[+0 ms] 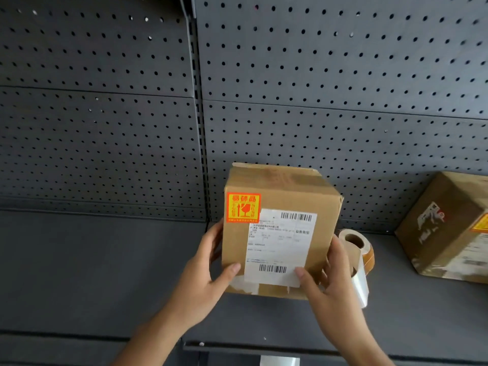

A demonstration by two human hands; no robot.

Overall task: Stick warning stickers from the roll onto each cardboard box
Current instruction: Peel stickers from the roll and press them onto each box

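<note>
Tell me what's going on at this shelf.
A person holds a box, left grip and right grip clasping its sides, thumbs on the front. It already carries an orange sticker beside its white label. The roll sits on the shelf behind the right grip, and a second box, stickered too, stands further right.

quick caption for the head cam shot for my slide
Left hand and right hand grip a cardboard box already bearing an orange warning sticker, sticker roll beside it on the dark shelf.
</note>
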